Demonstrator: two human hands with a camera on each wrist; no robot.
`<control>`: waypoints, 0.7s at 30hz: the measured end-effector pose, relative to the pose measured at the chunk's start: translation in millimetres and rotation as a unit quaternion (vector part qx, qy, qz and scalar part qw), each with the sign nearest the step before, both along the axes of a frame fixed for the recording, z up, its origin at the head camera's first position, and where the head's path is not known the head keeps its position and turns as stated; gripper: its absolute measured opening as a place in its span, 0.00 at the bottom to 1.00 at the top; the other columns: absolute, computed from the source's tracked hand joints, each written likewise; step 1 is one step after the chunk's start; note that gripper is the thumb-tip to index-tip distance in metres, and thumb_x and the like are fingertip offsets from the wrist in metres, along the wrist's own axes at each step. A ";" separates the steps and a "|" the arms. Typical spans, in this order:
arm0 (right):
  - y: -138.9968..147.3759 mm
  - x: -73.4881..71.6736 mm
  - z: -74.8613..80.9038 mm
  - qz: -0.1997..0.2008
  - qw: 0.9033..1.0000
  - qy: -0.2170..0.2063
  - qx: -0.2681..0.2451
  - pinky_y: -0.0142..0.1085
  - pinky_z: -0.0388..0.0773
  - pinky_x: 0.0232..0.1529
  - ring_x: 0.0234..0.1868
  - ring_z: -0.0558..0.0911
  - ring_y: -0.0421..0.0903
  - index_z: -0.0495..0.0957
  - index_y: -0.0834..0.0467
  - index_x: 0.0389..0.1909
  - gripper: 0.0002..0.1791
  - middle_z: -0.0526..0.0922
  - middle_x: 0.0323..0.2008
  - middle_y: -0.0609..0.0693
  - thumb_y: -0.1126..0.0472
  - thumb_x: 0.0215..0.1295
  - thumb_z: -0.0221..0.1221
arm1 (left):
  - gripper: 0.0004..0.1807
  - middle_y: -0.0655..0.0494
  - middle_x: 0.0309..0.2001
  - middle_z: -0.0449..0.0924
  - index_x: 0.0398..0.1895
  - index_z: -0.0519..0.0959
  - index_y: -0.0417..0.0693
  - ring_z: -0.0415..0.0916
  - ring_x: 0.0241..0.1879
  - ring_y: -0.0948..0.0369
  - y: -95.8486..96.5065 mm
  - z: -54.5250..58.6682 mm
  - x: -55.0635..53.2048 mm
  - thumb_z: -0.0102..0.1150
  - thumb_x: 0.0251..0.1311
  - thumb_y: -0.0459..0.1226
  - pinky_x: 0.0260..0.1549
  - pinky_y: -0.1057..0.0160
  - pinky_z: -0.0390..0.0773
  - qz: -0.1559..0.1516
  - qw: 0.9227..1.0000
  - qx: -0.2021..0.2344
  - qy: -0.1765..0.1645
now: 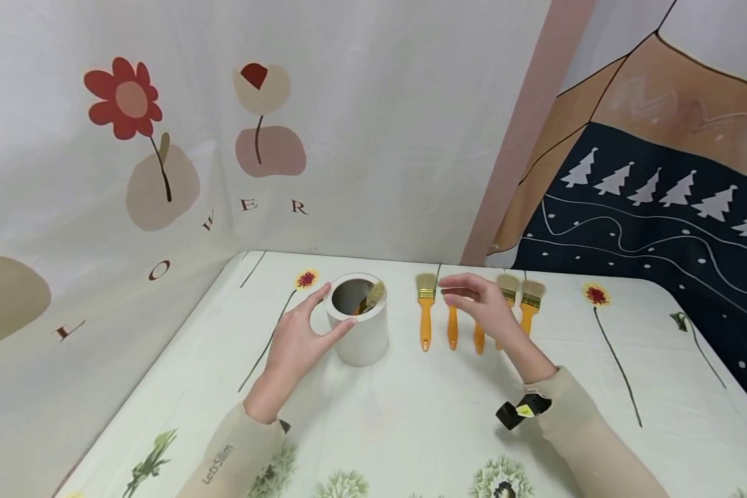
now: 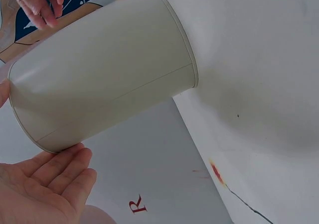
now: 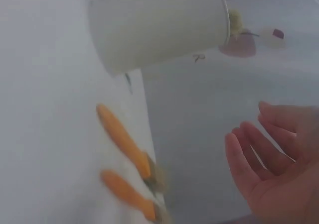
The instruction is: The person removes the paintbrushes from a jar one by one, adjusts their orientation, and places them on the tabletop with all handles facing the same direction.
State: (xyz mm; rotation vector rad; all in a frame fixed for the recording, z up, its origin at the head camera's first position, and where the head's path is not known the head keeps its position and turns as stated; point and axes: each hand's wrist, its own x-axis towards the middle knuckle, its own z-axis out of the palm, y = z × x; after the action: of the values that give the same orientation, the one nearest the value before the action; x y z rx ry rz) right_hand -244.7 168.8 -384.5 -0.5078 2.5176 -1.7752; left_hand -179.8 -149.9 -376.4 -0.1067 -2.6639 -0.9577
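A white cylindrical container (image 1: 364,339) stands upright on the table. My left hand (image 1: 295,346) holds it by the rim, thumb on the near side and fingers on the far left; in the left wrist view the fingertips touch its upper edge. Inside leans a paintbrush (image 1: 372,297), bristles up above the rim. My right hand (image 1: 482,304) hovers over a row of paintbrushes, fingers loosely bent, holding nothing. The leftmost paintbrush (image 1: 425,321) lies beside the hand with bristles pointing away. Others are partly hidden under the hand, including one orange handle (image 1: 452,328).
A light tablecloth (image 1: 373,429) printed with flowers covers the table. Behind it hangs a pale curtain (image 1: 380,138) with flower prints, and a dark patterned cloth (image 1: 647,207) hangs at the right. The rightmost paintbrush (image 1: 531,304) lies past the right hand.
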 end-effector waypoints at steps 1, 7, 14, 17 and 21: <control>-4.2 0.1 1.7 0.002 1.000 0.002 -0.001 0.22 0.78 0.51 0.57 0.82 0.51 0.77 0.61 0.60 0.20 0.80 0.59 0.61 0.59 0.70 0.61 | 0.44 0.48 0.64 0.78 0.71 0.70 0.53 0.75 0.64 0.46 0.0 0.1 -0.1 0.71 0.52 0.57 0.60 0.43 0.75 0.000 1.000 0.000 0.000; -29.0 0.3 11.7 0.028 0.999 0.021 -0.020 0.22 0.79 0.50 0.58 0.82 0.57 0.77 0.62 0.59 0.19 0.80 0.58 0.62 0.63 0.70 0.60 | 0.44 0.48 0.64 0.79 0.71 0.70 0.53 0.75 0.64 0.46 0.0 0.0 -0.1 0.71 0.52 0.57 0.59 0.43 0.75 0.001 1.000 0.000 0.001; -56.7 0.1 17.0 0.070 0.996 0.047 -0.033 0.27 0.79 0.56 0.62 0.79 0.58 0.77 0.62 0.61 0.21 0.79 0.61 0.59 0.66 0.68 0.61 | 0.43 0.48 0.63 0.79 0.71 0.70 0.52 0.75 0.64 0.47 -0.5 -0.5 -0.6 0.72 0.52 0.56 0.59 0.43 0.75 0.000 1.000 0.001 0.002; -66.6 -1.9 16.4 0.102 0.992 0.061 -0.040 0.33 0.80 0.58 0.63 0.77 0.58 0.75 0.62 0.63 0.22 0.77 0.64 0.60 0.69 0.68 0.60 | 0.43 0.48 0.64 0.79 0.71 0.70 0.53 0.75 0.64 0.47 -0.5 -0.6 -0.9 0.72 0.52 0.56 0.60 0.43 0.75 0.000 1.000 0.001 -0.001; -76.5 -5.4 13.8 0.139 0.986 0.086 -0.039 0.38 0.80 0.59 0.64 0.76 0.57 0.75 0.63 0.63 0.22 0.77 0.64 0.60 0.70 0.69 0.59 | 0.43 0.48 0.64 0.78 0.71 0.70 0.52 0.75 0.65 0.48 0.0 -0.3 -0.8 0.72 0.52 0.56 0.60 0.43 0.74 -0.001 1.000 0.002 -0.005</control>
State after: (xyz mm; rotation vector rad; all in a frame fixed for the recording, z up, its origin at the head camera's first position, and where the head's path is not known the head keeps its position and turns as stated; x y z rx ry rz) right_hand -250.2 92.4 -370.7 -1.0019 2.3387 -1.7965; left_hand -180.5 -149.9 -376.7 -0.1040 -2.6719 -0.9680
